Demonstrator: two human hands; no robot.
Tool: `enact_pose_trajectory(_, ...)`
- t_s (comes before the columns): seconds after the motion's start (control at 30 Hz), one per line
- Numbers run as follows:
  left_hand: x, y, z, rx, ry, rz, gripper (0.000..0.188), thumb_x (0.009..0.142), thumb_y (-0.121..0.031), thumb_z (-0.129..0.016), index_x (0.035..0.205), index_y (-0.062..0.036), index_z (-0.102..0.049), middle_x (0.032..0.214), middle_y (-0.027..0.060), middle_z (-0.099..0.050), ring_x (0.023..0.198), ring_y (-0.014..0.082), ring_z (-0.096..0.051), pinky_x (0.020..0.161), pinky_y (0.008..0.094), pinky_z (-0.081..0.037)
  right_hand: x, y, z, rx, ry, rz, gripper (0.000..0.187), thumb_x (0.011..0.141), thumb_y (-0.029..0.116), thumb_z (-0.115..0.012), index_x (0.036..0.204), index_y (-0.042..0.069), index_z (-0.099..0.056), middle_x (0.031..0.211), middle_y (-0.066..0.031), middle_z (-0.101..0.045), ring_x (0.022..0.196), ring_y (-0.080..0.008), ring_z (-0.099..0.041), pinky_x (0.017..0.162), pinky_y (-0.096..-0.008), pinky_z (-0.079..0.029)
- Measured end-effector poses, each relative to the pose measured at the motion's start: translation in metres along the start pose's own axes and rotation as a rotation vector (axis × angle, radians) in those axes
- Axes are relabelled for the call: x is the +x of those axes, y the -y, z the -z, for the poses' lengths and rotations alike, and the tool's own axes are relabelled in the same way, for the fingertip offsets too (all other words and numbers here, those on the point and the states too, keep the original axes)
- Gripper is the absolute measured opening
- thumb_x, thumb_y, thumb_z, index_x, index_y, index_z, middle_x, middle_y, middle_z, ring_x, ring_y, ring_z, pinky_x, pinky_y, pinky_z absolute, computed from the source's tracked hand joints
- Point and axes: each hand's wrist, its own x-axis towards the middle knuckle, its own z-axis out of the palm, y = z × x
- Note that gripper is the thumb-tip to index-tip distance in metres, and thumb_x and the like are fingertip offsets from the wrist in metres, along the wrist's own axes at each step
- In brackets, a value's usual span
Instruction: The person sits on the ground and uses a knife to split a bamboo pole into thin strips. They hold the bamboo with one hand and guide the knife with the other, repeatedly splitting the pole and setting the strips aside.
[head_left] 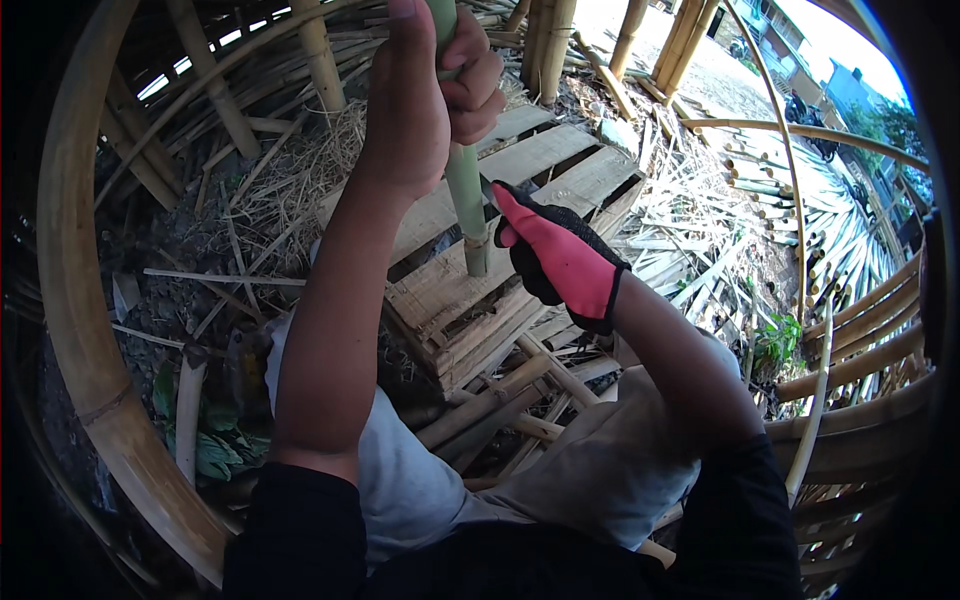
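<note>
Bordered at far left by a thick curved bamboo culm [85, 330], then strewn with straw [300, 165]. Next, grasping a green bamboo pole [467, 195] in the bare left hand [422, 110], near upright, seemingly footed on a slatted wooden platform [430, 300]. Just right of the pole, curling the pink-and-black gloved right hand [565, 258]; cannot tell around what. Farther right, littered with sunlit bamboo strips [690, 235].

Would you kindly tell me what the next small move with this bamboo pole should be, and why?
Probably steady the bamboo pole with the left hand: it grips high up, while the gloved right hand is close beside the lower part, over the wooden slats.
</note>
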Motion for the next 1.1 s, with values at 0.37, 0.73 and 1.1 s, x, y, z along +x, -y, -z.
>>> enact_pose_trajectory(0.37,0.003,0.0,0.009,-0.012,-0.054,-0.033,0.061,0.089,-0.077,-0.033,0.072,-0.0181,-0.03,0.055,-0.0082,-0.018,0.046,0.0048,-0.012,0.043,0.0245,-0.01,-0.005,-0.029,-0.006,-0.174,0.016,-0.021,0.032,0.097,0.039,-0.056,0.104,0.008,-0.057,0.068,0.0046,-0.046,0.051,-0.0037,-0.039,0.046,-0.0232,-0.031)
enact_pose_trajectory(0.73,0.002,0.0,0.012,-0.047,-0.096,-0.034,0.064,0.086,-0.079,-0.034,0.067,-0.0181,-0.029,0.052,-0.0062,-0.02,0.042,0.0059,-0.014,0.039,0.0249,-0.013,0.004,-0.025,0.005,-0.732,-0.186,0.458,0.042,0.097,0.041,-0.052,0.119,0.007,-0.061,0.085,-0.0081,-0.057,0.071,-0.0112,-0.053,0.066,-0.027,-0.047)
enact_pose_trajectory(1.1,0.006,-0.006,-0.008,-0.084,-0.028,0.018,0.064,0.088,-0.078,-0.029,0.067,-0.0178,-0.028,0.051,-0.005,-0.021,0.041,0.0067,-0.014,0.038,0.0259,-0.012,0.015,-0.059,0.01,-0.565,-0.176,0.371,0.047,0.1,0.046,-0.048,0.082,0.004,-0.057,0.058,0.0014,-0.044,0.049,-0.0065,-0.04,0.048,-0.0237,-0.034)
